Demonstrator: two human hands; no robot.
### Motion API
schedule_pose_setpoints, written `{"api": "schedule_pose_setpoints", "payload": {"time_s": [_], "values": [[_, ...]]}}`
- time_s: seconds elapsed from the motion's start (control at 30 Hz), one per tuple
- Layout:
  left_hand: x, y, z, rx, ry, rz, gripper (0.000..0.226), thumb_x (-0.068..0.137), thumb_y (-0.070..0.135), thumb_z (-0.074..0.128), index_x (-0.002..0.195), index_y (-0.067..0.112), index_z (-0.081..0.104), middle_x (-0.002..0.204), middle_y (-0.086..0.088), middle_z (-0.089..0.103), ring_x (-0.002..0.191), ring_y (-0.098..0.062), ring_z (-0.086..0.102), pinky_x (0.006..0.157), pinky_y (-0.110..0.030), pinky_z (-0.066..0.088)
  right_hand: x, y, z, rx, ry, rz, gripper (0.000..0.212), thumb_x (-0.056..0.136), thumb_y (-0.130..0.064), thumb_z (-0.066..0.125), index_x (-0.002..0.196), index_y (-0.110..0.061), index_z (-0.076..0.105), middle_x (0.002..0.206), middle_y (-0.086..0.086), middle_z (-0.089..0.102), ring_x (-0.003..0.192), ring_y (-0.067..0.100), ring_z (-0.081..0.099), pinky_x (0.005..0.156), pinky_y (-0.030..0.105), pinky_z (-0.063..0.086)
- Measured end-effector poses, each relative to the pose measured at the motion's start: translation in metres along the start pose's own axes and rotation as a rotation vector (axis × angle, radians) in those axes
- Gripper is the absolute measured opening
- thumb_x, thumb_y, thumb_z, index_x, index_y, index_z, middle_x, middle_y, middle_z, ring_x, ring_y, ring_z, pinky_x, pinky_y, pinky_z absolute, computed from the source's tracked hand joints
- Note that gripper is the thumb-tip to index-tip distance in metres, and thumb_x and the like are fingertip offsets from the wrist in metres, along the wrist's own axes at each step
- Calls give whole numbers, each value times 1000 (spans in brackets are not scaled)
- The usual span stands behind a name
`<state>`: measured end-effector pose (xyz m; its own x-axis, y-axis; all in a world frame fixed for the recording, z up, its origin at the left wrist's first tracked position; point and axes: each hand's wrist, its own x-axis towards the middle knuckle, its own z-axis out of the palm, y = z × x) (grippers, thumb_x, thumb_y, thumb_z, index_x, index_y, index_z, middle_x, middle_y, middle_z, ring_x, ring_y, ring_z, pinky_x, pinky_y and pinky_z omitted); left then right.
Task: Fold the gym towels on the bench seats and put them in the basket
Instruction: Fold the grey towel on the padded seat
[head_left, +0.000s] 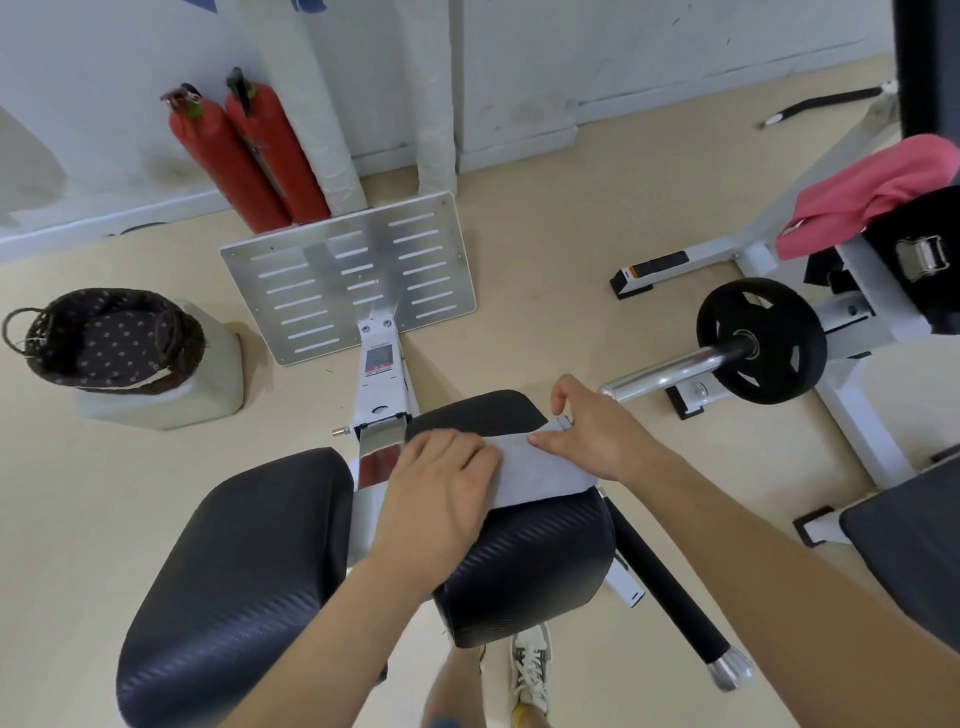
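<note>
Left hand (441, 483) flat on grey towel (540, 470), right hand (592, 426) pinching edge (black seat (519, 566))

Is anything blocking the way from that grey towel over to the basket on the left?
Nothing visible blocks it. Between the grey towel on the right seat pad and the basket on its white container lie only the machine's low white rail and bare floor.

A gym, as it comes through on my feed.
I'm looking down at black padded seats (244, 561) on a white machine frame (382, 384), with a slotted metal footplate (348, 275) ahead of them. To the right, a black weight plate (761, 340) sits on a chrome bar (670, 371). Two red fire extinguishers (228, 161) lean against the pale wall.
</note>
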<state>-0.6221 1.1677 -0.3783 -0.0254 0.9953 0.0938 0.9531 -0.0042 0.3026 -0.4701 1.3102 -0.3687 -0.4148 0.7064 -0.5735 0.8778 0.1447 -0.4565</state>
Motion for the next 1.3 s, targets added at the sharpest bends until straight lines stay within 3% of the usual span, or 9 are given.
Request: {"api": "schedule_pose_setpoints", "payload": {"time_s": [0.17, 0.27, 0.4, 0.57, 0.7, 0.87, 1.07, 1.2, 1.3], "values": [[-5, 12, 6, 111, -186, -60, 54, 72, 51, 62, 117, 21, 58, 97, -3, 62, 83, -23, 60, 78, -34, 50, -2, -4, 4, 11, 25, 77, 34, 88, -43, 61, 102, -17, 45, 75, -4, 48, 69, 15, 50, 58, 29, 38], [16, 17, 11, 212, -210, -91, 40, 65, 44, 73, 95, 19, 67, 76, -2, 60, 66, -22, 59, 67, -31, 49, -14, -6, 0, 197, 24, 149, 38, 92, -48, 52, 116, -18, 50, 99, 1, 59, 89, 18, 56, 71, 29, 43], [34, 20, -8, 178, -294, -228, 31, 85, 44, 53, 100, 18, 59, 92, -1, 61, 85, -24, 61, 76, -33, 44, -54, -13, -19, 540, 39, 139, 58, 94, -47, 51, 143, -20, 36, 138, 5, 49, 112, 17, 51, 88, 26, 37], [18, 34, -82, -758, -189, -786, 27, 90, 45, 53, 94, 20, 60, 90, 2, 65, 84, -19, 63, 79, -42, 55, -121, -21, -32, 742, -119, 7, 84, 78, -67, 55, 147, -26, 31, 147, -5, 44, 134, 15, 42, 113, 43, 31], [-35, 87, -143, -1195, -88, -912, 21, 95, 36, 52, 98, 21, 66, 94, 1, 72, 86, -16, 69, 72, -31, 57, -171, -49, -35, 939, -323, -187, 67, 78, -65, 60, 129, -20, 55, 122, -2, 67, 116, 18, 61, 104, 46, 43], [-97, 120, -179, -1164, 145, -949, 24, 95, 38, 50, 98, 19, 64, 93, -5, 72, 84, -18, 70, 75, -35, 58, -222, -101, -11, 702, -183, -292, 52, 84, -59, 55, 123, -24, 57, 111, -3, 69, 100, 15, 67, 93, 42, 53], [-164, 118, -226, -1260, 348, -854, 42, 85, 46, 63, 121, 25, 55, 103, 1, 72, 90, -13, 70, 79, -34, 58, -282, -158, 9, 551, -310, -504, 35, 96, -54, 39, 127, -39, 42, 124, -4, 59, 110, 13, 59, 100, 41, 47], [-219, 73, -259, -1494, 510, -725, 69, 61, 22, 79, 125, 10, 56, 114, -18, 67, 103, -37, 65, 87, -51, 54, -305, -196, 30, 481, -399, -606, 48, 87, -57, 56, 130, -40, 45, 119, -8, 63, 107, 11, 63, 95, 45, 51], [-270, 28, -287, -1511, 568, -690, 78, 53, 21, 79, 128, 14, 55, 116, -13, 67, 103, -30, 65, 82, -43, 54, -321, -234, 54, 283, -388, -677, 58, 77, -51, 70, 127, -41, 42, 112, -7, 64, 100, 10, 65, 90, 45, 54]]}}
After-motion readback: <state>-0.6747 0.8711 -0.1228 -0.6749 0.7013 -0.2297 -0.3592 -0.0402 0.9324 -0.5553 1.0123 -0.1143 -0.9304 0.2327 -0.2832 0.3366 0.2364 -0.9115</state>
